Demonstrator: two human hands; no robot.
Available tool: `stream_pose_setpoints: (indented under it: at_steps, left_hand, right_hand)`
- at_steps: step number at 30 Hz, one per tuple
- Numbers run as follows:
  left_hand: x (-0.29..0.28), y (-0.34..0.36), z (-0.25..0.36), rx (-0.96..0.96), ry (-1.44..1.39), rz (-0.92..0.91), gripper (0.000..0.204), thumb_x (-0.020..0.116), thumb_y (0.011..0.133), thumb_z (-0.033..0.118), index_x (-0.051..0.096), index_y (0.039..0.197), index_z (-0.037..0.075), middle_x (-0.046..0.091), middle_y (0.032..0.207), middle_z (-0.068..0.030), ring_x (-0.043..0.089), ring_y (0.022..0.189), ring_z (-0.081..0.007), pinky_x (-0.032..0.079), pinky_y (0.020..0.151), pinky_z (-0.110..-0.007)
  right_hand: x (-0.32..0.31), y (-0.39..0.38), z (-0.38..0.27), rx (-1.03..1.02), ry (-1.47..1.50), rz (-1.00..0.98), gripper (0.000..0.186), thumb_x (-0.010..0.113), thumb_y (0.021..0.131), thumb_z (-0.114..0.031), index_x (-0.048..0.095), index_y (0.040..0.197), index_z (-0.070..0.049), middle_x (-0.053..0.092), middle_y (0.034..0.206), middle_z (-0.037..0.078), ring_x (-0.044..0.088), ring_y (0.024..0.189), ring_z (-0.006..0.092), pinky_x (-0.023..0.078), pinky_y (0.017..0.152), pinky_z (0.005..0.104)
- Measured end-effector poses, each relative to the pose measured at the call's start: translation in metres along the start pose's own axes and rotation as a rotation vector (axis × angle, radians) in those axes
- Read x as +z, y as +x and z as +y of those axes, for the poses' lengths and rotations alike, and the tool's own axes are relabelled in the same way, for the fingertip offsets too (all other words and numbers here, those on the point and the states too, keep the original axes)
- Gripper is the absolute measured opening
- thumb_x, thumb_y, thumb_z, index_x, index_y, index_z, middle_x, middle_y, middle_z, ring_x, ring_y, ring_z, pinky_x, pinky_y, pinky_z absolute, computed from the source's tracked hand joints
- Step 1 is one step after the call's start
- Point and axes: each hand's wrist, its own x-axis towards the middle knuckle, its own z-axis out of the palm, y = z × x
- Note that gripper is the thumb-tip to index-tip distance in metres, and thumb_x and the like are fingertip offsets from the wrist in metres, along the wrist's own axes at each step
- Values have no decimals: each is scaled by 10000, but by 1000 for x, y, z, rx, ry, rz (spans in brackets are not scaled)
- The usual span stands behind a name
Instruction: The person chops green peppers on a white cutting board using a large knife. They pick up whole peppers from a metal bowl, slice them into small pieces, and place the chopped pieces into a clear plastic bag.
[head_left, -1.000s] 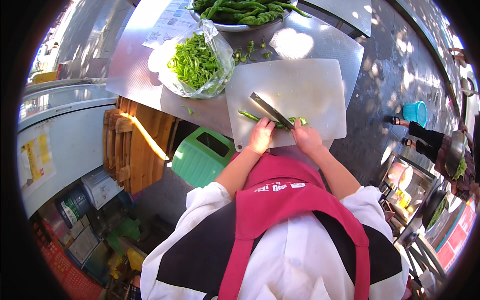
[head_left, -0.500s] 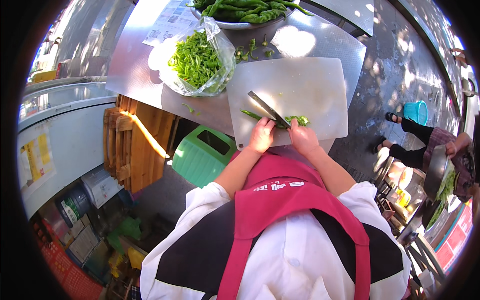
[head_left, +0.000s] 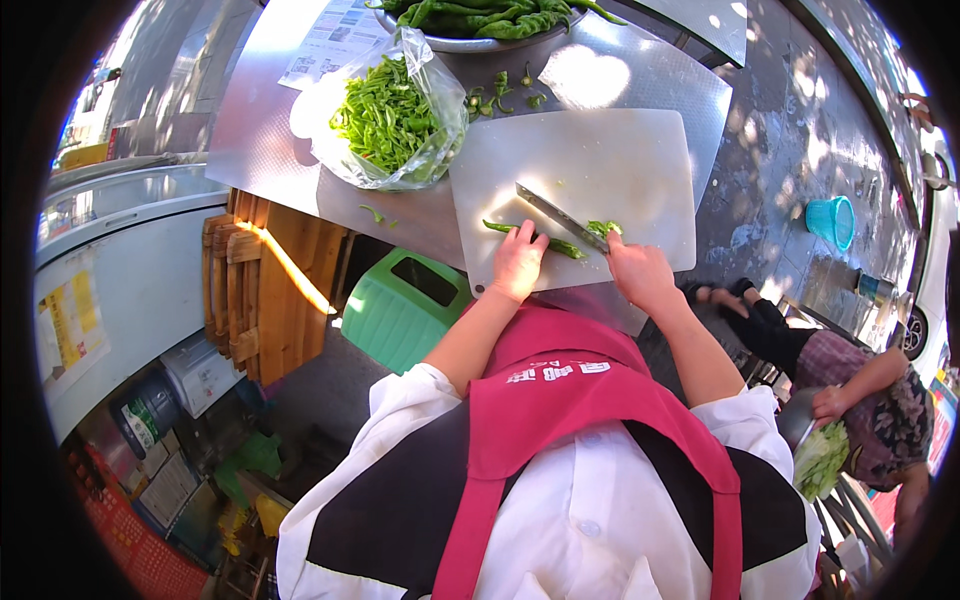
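On the white cutting board (head_left: 625, 150) a long green pepper (head_left: 568, 249) lies under my left hand (head_left: 519, 264), whose fingers press and hold it; its ends show on either side. My right hand (head_left: 641, 275) grips a knife (head_left: 560, 214) with a dark blade slanting up to the left over the board. The blade is just right of the pepper's cut end, beside a small pile of cut green pepper pieces (head_left: 603, 228). The knife's handle is hidden in my fist. To the board's left stands a clear plastic bag (head_left: 440, 75) of sliced green peppers (head_left: 385, 118).
A metal bowl (head_left: 470, 46) of whole green peppers stands at the table's far side, with pepper stems (head_left: 502, 92) near it. A green stool (head_left: 400, 310) is by the metal table (head_left: 665, 85). At right, another person (head_left: 850, 400) holds a pan of greens near a turquoise basket (head_left: 830, 222).
My right hand and the knife have moved right, away from my left hand, uncovering the pepper's cut end. The other person has moved closer with the pan.
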Motion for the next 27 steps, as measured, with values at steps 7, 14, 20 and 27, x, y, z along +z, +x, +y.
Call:
stream_pose_setpoints:
  at_steps: [7, 14, 20, 27]
  left_hand:
    - [-1, 4, 5, 74, 25, 13, 141, 576, 685, 43, 609, 798, 120, 512, 871, -63, 556, 811, -255, 507, 633, -375]
    - [0, 2, 1, 82, 2, 17, 124, 564, 691, 50, 597, 792, 113, 507, 862, -63, 559, 808, -249, 511, 637, -370]
    - [-1, 0, -2, 60, -22, -7, 149, 575, 663, 27, 588, 789, 107, 506, 856, -67, 558, 811, -261, 509, 644, -381]
    - [2, -2, -2, 55, -41, 0, 177, 578, 641, 8, 584, 791, 101, 511, 863, -66, 558, 816, -270, 514, 650, -385]
  right_hand:
    - [52, 13, -18, 20, 109, 113, 235, 480, 828, -70, 480, 1050, 6, 651, 706, 173, 658, 678, 351, 522, 583, 453]
    - [37, 11, -26, 29, 98, 72, 208, 482, 830, -80, 476, 1017, 11, 645, 701, 176, 648, 666, 366, 514, 576, 457]
    - [4, 6, -30, -25, 84, 94, 188, 496, 821, -84, 450, 982, 1, 646, 729, 199, 635, 679, 402, 509, 604, 487]
    - [5, 13, -31, 2, 123, 40, 201, 496, 829, -100, 459, 1000, -2, 648, 731, 202, 638, 684, 390, 506, 616, 489]
